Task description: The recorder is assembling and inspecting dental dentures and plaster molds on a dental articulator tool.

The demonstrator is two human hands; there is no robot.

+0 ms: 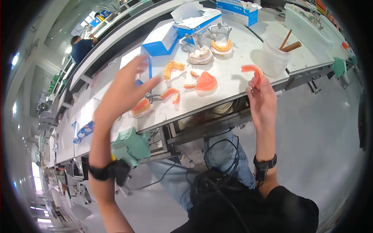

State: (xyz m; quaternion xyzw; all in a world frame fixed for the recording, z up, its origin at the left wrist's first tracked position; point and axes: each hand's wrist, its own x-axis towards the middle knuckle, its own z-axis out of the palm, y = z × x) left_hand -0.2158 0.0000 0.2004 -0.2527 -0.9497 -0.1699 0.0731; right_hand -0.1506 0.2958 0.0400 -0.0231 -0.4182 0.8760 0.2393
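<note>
My right hand (263, 103) pinches a pink curved denture piece (254, 70) over the table's front edge, beside the white tub. Raised over the left part of the table, my left hand (126, 87) has its fingers apart and holds nothing; its outline is slightly blurred. Between the hands lie a yellow-orange arch-shaped piece (173, 69), a pink denture plate (206, 82) and a smaller pink denture with teeth (171, 94). Close to my left hand is a plaster model with a pink rim (141, 107). Farther back stand a pale plaster model (200, 56) and another model with an orange rim (222, 47), both on metal articulators.
Blue-and-white boxes (161, 39) line the back. At the right, a white tub (276, 59) holds brown-handled tools, near a clear bin (311, 25). A green tray (132, 145) hangs at the front edge. A person (81, 48) sits at a far bench.
</note>
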